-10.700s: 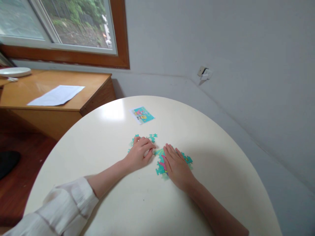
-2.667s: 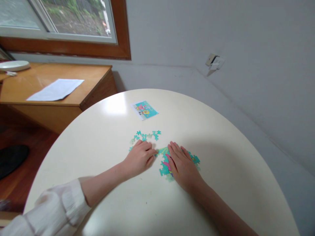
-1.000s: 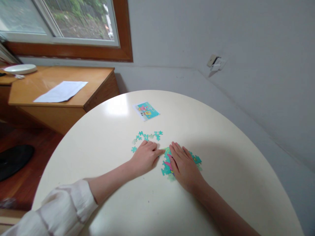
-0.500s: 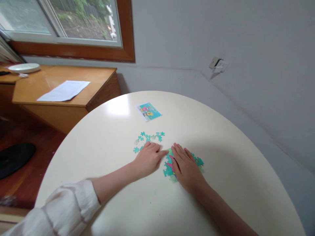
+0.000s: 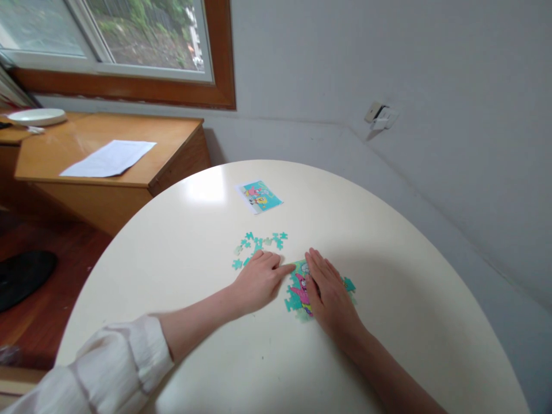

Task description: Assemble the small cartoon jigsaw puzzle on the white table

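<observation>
The partly joined jigsaw puzzle point(image 5: 294, 300), teal with a pink cartoon figure, lies on the white round table point(image 5: 207, 356). My right hand point(image 5: 331, 299) rests flat over its right part, fingers stretched out and held side by side, hiding much of the picture. At the puzzle's upper left corner, one outstretched digit of my left hand point(image 5: 259, 283) touches the edge while its other fingers curl toward the tabletop. Several loose teal puzzle pieces point(image 5: 279, 244) are scattered just beyond my left hand, which covers some of them.
Farther back on the table lies a picture card point(image 5: 268, 202) with the same kind of cartoon figures. A wooden desk point(image 5: 172, 135) to the left bears a paper sheet point(image 5: 110, 159) and a white round dish point(image 5: 38, 117). Behind the table is a wall with a socket point(image 5: 379, 115).
My right hand has slid slightly right across the puzzle, uncovering more of the pink figure. My left hand stays at the upper left corner.
</observation>
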Available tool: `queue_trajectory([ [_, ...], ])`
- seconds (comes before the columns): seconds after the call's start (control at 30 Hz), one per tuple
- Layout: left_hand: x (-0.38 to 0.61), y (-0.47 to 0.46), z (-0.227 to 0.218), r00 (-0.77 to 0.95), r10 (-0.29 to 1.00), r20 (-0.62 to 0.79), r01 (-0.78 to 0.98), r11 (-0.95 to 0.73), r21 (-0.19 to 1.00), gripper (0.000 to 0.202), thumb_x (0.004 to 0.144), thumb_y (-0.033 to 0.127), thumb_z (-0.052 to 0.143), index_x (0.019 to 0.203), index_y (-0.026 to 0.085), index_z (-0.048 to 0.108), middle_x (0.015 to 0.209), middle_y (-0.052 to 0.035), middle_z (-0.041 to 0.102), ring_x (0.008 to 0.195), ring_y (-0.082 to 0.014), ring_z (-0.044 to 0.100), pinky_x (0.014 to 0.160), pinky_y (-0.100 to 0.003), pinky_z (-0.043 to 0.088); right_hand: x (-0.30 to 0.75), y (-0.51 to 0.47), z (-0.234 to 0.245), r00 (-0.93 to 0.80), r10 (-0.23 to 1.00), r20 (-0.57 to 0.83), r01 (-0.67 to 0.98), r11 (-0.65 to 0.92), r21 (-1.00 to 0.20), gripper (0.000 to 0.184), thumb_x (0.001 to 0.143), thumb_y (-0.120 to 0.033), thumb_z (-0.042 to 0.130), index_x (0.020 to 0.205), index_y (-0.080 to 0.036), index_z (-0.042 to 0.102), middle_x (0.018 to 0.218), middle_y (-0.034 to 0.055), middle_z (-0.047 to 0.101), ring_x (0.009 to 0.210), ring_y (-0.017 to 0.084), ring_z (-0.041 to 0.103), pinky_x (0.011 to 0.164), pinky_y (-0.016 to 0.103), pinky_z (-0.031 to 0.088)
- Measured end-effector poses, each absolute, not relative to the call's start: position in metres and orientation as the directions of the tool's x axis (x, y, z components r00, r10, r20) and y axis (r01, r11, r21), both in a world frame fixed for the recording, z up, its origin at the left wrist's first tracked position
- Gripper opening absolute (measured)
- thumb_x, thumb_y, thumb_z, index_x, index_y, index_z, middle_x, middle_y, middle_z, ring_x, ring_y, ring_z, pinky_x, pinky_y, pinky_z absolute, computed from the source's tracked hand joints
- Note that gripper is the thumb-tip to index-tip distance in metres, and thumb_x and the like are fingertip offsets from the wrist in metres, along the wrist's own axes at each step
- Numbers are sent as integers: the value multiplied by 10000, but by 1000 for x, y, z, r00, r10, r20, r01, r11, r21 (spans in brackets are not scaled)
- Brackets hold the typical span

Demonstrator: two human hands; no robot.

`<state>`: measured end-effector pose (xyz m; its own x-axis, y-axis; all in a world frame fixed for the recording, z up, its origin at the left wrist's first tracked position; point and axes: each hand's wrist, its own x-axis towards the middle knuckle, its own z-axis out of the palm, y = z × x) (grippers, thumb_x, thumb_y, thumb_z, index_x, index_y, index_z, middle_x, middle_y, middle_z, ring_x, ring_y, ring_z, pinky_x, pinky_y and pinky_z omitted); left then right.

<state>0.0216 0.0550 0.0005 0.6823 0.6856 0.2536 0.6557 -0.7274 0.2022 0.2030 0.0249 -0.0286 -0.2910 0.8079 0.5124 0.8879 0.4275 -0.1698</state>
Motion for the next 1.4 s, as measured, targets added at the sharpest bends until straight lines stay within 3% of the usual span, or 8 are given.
queue_trajectory([
  [0.27, 18, 53, 0, 639, 672, 376, 642, -734, 222, 221, 831, 146, 381, 811, 153, 601, 729, -51, 509, 712, -168, 439, 654, -306, 320, 199, 21, -12, -376, 759, 531, 812, 546, -205, 292, 866, -138, 365, 1012, -148, 617, 1008, 79, 676, 960, 166, 606, 955, 374, 380],
  [0.4, 19, 53, 0, 624, 655, 425, 615, -748, 248, 217, 808, 127, 408, 844, 157, 620, 796, -64, 519, 749, -172, 432, 667, -309, 331, 196, 21, -8, -398, 744, 538, 792, 574, -209, 277, 858, -132, 377, 966, -168, 630, 958, 61, 687, 902, 160, 617, 903, 358, 406],
  [0.9, 19, 53, 0, 666, 651, 363, 602, -757, 253, 217, 822, 139, 416, 806, 158, 632, 764, -58, 500, 739, -165, 436, 675, -313, 342, 203, 24, -10, -280, 800, 530, 866, 448, -220, 243, 848, -151, 397, 894, -187, 633, 898, 41, 697, 846, 155, 618, 892, 346, 358],
  [1.03, 18, 53, 0, 653, 630, 420, 590, -771, 239, 213, 818, 138, 413, 833, 159, 625, 766, -56, 529, 734, -161, 451, 668, -307, 339, 203, 24, -10, -287, 789, 543, 864, 458, -210, 232, 842, -147, 407, 894, -182, 630, 908, 45, 690, 852, 162, 611, 891, 346, 364],
  [1.17, 8, 62, 0, 551, 672, 496, 641, -720, 264, 210, 811, 129, 418, 877, 167, 613, 795, -54, 579, 745, -154, 493, 691, -311, 348, 202, 24, -8, -287, 771, 569, 867, 462, -189, 231, 838, -147, 409, 920, -177, 623, 953, 57, 675, 890, 170, 595, 895, 349, 372],
  [1.4, -15, 87, 7, 218, 855, 470, 730, -463, 503, 125, 794, 157, 428, 845, 174, 541, 767, -22, 576, 734, -152, 511, 714, -306, 377, 205, 24, -11, -306, 785, 538, 864, 466, -188, 240, 847, -161, 398, 902, -175, 631, 874, 53, 685, 821, 170, 603, 806, 324, 414],
])
